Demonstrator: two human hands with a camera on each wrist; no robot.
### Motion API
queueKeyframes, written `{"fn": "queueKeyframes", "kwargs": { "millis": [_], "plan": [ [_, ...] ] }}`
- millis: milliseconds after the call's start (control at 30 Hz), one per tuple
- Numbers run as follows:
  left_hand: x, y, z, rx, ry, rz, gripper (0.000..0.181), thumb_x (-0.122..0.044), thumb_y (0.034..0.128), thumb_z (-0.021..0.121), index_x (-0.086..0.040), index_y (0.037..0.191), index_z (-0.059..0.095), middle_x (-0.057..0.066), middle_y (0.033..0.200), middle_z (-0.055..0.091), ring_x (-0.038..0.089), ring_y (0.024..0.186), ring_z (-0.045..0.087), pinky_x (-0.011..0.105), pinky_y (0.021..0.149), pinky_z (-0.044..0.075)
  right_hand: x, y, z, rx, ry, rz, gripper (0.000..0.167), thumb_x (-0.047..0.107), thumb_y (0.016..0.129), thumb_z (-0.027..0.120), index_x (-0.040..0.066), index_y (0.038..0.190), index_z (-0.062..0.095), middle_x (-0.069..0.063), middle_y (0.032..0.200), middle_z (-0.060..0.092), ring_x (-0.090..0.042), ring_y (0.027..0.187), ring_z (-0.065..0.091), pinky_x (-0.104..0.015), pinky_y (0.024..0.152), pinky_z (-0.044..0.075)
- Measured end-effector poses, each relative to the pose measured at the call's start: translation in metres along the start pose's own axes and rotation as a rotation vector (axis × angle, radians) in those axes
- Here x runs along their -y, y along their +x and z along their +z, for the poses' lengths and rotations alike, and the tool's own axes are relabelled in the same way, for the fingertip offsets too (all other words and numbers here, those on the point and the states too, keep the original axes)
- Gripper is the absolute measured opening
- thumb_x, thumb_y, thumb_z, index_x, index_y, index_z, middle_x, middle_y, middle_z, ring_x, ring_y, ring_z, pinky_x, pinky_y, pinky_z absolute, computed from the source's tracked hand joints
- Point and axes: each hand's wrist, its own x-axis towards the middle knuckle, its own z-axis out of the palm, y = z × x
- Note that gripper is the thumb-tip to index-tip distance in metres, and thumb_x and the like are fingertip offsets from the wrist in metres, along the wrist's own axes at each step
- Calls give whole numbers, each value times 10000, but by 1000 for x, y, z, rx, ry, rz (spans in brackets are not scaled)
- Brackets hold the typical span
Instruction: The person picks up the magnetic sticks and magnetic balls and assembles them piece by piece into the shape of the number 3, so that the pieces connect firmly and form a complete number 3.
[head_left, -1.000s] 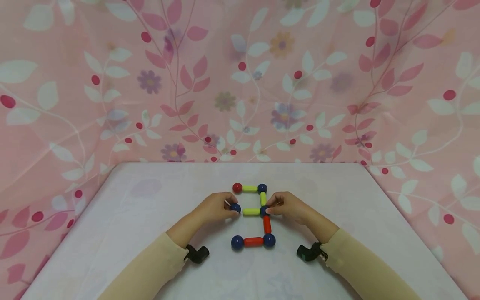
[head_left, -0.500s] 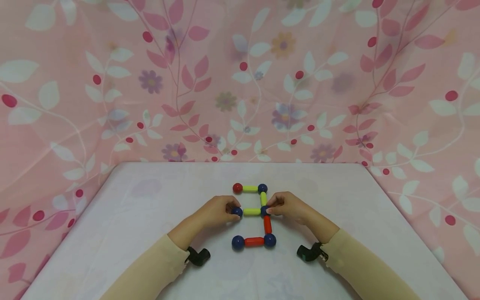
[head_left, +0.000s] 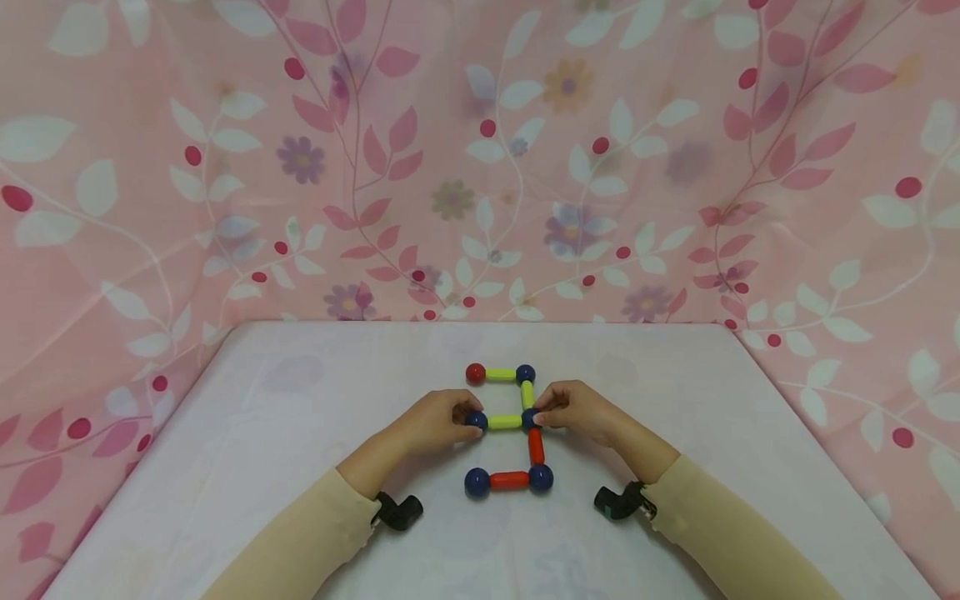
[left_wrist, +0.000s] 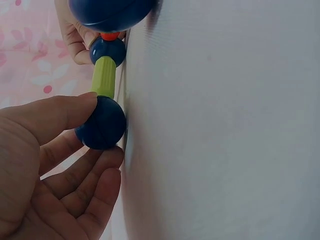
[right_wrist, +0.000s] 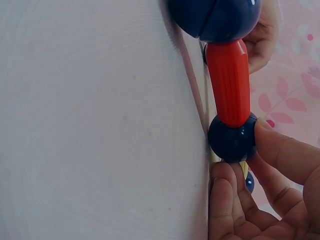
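My left hand (head_left: pixel 433 421) pinches a blue ball (left_wrist: pixel 102 125) between thumb and fingers. That ball touches the left end of a yellow-green rod (head_left: pixel 505 422). At the rod's other end, a second blue ball (right_wrist: pixel 232 140) is held between the thumb and fingers of my right hand (head_left: pixel 583 410). A red rod (right_wrist: pixel 228 82) runs from this ball toward the near right blue ball (head_left: pixel 541 478). Another yellow-green rod (head_left: pixel 527 394) leads away from it to the far blue ball (head_left: pixel 526 374).
A red ball (head_left: pixel 476 373) ends the far row, joined by a yellow-green rod (head_left: pixel 500 375). In the near row, a red rod (head_left: pixel 509 480) links to a blue ball (head_left: pixel 477 482) at left. White cloth covers the table (head_left: pixel 337 358); a floral pink curtain (head_left: pixel 450 167) hangs behind.
My left hand has brought its blue ball slightly right and nearer, closing the gap to the middle yellow-green rod. My right hand has kept its hold on the other ball.
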Motion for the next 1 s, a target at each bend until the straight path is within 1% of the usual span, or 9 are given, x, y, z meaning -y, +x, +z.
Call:
{"fn": "queueKeyframes", "kwargs": {
  "millis": [133,233,400,600,700,867,1000],
  "plan": [
    [1,1,0,-4,2,-2,306,-243,891,779,-144,1161,675,-69,932,637,123,843,571,298,756,507,0,1,0,7,0,-5,189,76,895,753,-4,1047,674,-71,957,688,-173,841,598,-293,764,517],
    [2,2,0,-9,1,-8,307,-241,898,772,-142,1170,672,-68,947,641,121,854,571,299,767,507,1,2,0,-1,-5,11,180,89,898,753,12,1043,679,-66,961,683,-180,842,594,-290,762,516],
    [4,4,0,-19,-16,-20,314,-240,910,758,-137,1193,667,-58,1000,656,122,900,583,318,827,506,2,5,1,-27,-33,43,179,126,894,766,45,1036,691,-59,949,669,-195,822,577,-287,728,509],
    [8,8,0,-41,-37,-38,333,-240,921,747,-132,1224,659,-38,1036,661,141,950,591,355,881,507,2,10,1,-49,-58,49,179,137,904,758,43,1039,689,-70,950,667,-197,817,578,-282,714,505],
    [8,10,0,-53,-41,-54,336,-238,926,740,-138,1236,656,-28,1050,663,152,975,595,354,884,509,2,12,1,-59,-55,54,178,143,906,756,49,1042,689,-67,952,667,-193,811,584,-281,712,506],
    [9,10,1,-76,-53,-69,319,-213,931,734,-132,1231,659,-8,1099,672,174,1016,618,350,849,536,1,14,0,-61,-28,43,192,121,904,754,27,1055,682,-68,954,667,-180,799,593,-288,719,513],
    [10,8,1,-107,-47,-80,280,-212,940,721,-150,1209,671,-11,1124,673,173,1031,627,353,867,534,1,14,0,-65,-21,36,202,119,899,759,22,1057,679,-69,947,665,-180,797,597,-299,726,517]
  ]
}}
